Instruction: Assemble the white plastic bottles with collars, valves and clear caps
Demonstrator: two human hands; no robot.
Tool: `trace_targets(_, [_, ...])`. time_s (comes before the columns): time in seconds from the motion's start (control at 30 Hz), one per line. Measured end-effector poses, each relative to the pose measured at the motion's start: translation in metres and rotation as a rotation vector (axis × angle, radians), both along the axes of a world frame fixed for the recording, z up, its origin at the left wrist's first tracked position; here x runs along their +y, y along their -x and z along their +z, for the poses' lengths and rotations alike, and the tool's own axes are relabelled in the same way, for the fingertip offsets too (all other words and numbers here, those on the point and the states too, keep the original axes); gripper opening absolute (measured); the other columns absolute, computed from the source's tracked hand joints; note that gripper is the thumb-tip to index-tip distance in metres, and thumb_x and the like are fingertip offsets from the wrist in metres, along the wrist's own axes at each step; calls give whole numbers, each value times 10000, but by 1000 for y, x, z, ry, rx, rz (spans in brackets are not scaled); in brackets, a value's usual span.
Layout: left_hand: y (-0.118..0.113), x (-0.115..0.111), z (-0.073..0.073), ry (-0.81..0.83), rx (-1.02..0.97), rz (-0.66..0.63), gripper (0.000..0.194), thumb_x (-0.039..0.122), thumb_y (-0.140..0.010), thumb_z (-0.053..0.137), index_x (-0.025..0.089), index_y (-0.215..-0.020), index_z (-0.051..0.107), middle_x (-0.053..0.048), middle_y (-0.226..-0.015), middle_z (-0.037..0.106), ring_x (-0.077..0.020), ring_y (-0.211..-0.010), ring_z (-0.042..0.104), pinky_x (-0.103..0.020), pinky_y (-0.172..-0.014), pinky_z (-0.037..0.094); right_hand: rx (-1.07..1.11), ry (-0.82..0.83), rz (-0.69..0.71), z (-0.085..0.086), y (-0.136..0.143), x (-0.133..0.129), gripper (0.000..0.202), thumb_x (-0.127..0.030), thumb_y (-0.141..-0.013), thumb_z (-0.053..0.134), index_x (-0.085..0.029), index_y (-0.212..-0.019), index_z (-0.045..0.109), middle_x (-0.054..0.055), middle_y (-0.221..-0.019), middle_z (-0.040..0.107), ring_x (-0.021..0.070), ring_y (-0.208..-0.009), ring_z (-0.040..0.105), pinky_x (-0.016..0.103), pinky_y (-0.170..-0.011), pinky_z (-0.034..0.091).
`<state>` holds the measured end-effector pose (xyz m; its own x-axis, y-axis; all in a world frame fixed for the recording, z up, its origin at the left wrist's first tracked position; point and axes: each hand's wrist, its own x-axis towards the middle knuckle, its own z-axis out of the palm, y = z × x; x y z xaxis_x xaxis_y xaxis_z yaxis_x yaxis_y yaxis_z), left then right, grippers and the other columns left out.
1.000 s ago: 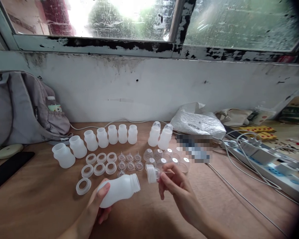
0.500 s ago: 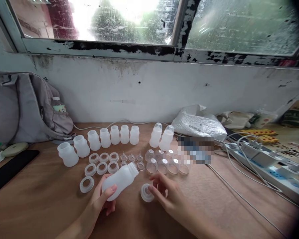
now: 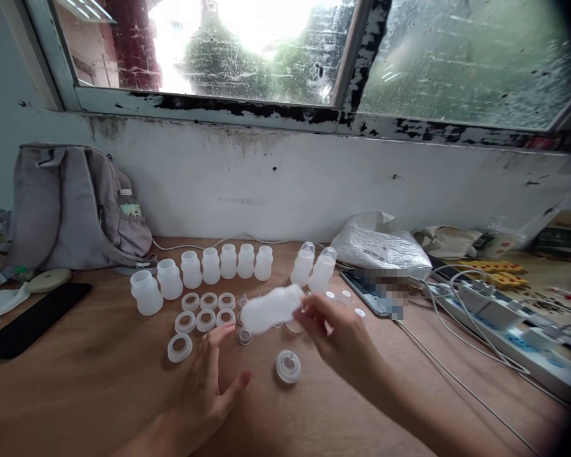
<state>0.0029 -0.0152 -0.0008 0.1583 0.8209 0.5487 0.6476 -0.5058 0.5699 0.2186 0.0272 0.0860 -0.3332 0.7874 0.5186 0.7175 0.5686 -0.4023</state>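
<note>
Gripped at its neck by my right hand, a frosted white baby bottle is held tilted almost flat above the table, smeared by motion. My left hand is off the bottle, below and left of it, with fingers and thumb apart. A collar ring with a nipple in it lies on the table between and in front of the hands. Loose collar rings sit in rows to the left. Several clear nipples and domed caps are partly hidden behind the bottle and my right hand.
Open frosted bottles stand in a row at the back. Two capped bottles stand right of them. A phone, a silvery bag and a power strip with cables lie right; a grey backpack is left.
The bottle has passed from my left hand to my right, moving up and right and turning flatter. My left hand has opened. My right hand has left the collar ring.
</note>
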Motion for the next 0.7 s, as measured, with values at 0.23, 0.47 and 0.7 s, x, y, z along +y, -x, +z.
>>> trace_targets(0.23, [8, 13, -3, -22, 175, -10, 375, 239, -802, 471, 207, -1160, 363, -87, -1123, 497, -225, -1090, 452, -408, -902, 416, -449, 5, -417, 24, 0, 78, 167, -258, -825, 404, -186, -870, 548, 58, -741, 630, 170, -621, 554, 230, -521, 276])
trace_targets(0.47, [6, 12, 1, -63, 194, -50, 327, 144, -786, 446, 200, -1106, 408, -80, -1067, 524, -217, -1068, 464, -408, -904, 414, -635, 177, -451, 5, 20, 121, 218, -217, -847, 372, -135, -961, 539, 125, -848, 627, 204, -742, 578, 260, -578, 315])
trace_targets(0.7, [4, 10, -1, -87, 176, -68, 328, 130, -760, 462, 205, -1080, 445, -68, -1047, 546, -215, -1052, 482, -395, -898, 427, -569, 149, -437, -4, 20, 140, 205, -213, -823, 419, -137, -963, 548, 111, -860, 632, 205, -774, 583, 261, -605, 334])
